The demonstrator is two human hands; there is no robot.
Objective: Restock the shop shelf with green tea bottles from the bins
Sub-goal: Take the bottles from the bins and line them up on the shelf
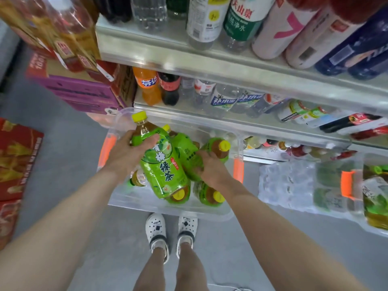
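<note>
Bottles of green tea (206, 193): six in our bin (168, 208). Left hand (123, 153) grips one bottle (159, 166), axis near-to-far, cap far; right hand (211, 168) curls round a second bottle (187, 154).

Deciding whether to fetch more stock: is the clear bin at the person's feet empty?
No, several green tea bottles with yellow caps lie in the clear bin.

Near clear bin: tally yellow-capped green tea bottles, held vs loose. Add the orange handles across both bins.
Green tea bottle gripped by left hand: 1
Green tea bottle gripped by right hand: 1
Loose yellow-capped bottles: 3
Orange handles: 3
Total: 8
</note>
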